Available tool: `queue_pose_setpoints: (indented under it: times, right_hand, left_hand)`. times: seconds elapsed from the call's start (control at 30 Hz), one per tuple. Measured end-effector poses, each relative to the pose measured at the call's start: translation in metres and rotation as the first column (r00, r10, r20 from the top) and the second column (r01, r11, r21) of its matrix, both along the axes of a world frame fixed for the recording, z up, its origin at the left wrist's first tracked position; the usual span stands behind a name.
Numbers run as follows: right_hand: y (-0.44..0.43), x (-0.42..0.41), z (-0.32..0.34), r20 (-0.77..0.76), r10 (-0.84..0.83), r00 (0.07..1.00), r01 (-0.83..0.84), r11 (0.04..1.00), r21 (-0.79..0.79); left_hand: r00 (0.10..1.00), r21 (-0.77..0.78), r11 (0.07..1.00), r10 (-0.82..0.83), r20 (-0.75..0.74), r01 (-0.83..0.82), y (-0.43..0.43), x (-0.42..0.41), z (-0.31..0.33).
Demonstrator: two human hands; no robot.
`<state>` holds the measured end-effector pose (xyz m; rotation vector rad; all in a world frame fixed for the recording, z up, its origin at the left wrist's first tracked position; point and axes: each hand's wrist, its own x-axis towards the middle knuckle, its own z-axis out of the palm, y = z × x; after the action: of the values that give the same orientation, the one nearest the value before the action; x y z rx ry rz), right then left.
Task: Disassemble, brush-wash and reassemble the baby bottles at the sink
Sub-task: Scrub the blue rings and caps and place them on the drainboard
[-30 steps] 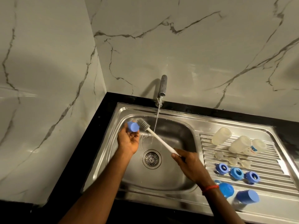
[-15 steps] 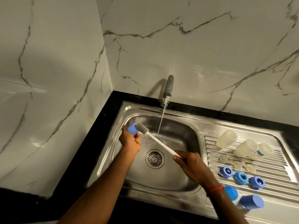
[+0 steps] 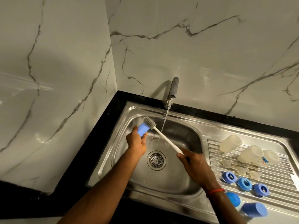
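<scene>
Your left hand (image 3: 136,141) is wrapped round a blue cap (image 3: 143,129) and your right hand (image 3: 194,165) is clamped on the low end of the brush (image 3: 163,135), whose bristle head touches the cap's far end. The tap (image 3: 174,88) stream (image 3: 165,120) falls between your grips, just right of the cap. The drain (image 3: 156,160) sits between your wrists. Right of your brush hand, on the drainboard (image 3: 275,188): bottles (image 3: 230,143), teats (image 3: 226,163), rings (image 3: 244,184), and two spare caps (image 3: 254,209) by that wrist.

Dim light, glare on marble, wide-angle bending at edges
</scene>
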<state>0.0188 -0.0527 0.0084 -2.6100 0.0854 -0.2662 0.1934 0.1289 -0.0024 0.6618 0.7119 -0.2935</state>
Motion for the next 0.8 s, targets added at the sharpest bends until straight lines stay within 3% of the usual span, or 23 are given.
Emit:
queue_pose_setpoints:
  times: [0.1, 0.33, 0.5, 0.67, 0.8]
  right_hand:
    - [0.017, 0.015, 0.002, 0.032, -0.087, 0.996, 0.091, 0.984, -0.15]
    - [0.025, -0.001, -0.004, -0.044, 0.011, 0.999, -0.015, 0.997, -0.081]
    - [0.024, 0.023, 0.002, 0.054, -0.075, 0.996, 0.082, 0.986, -0.142]
    - [0.034, 0.002, -0.005, -0.008, -0.003, 1.0, 0.002, 0.993, -0.117]
    - [0.023, 0.008, -0.008, 0.046, -0.09, 0.995, 0.094, 0.99, -0.109]
  left_hand:
    - [0.998, -0.047, 0.997, -0.062, 0.033, 0.063, -0.01, -0.009, 0.005]
    - [0.999, -0.088, 0.995, 0.048, -0.003, -0.048, 0.006, 0.006, 0.01]
    - [1.0, -0.12, 0.993, 0.018, 0.013, -0.016, -0.007, -0.012, 0.013]
    - [0.997, -0.105, 0.992, 0.072, 0.007, -0.071, 0.003, 0.004, 0.013]
    - [0.998, -0.09, 0.995, 0.034, -0.055, -0.039, 0.0, -0.009, 0.014]
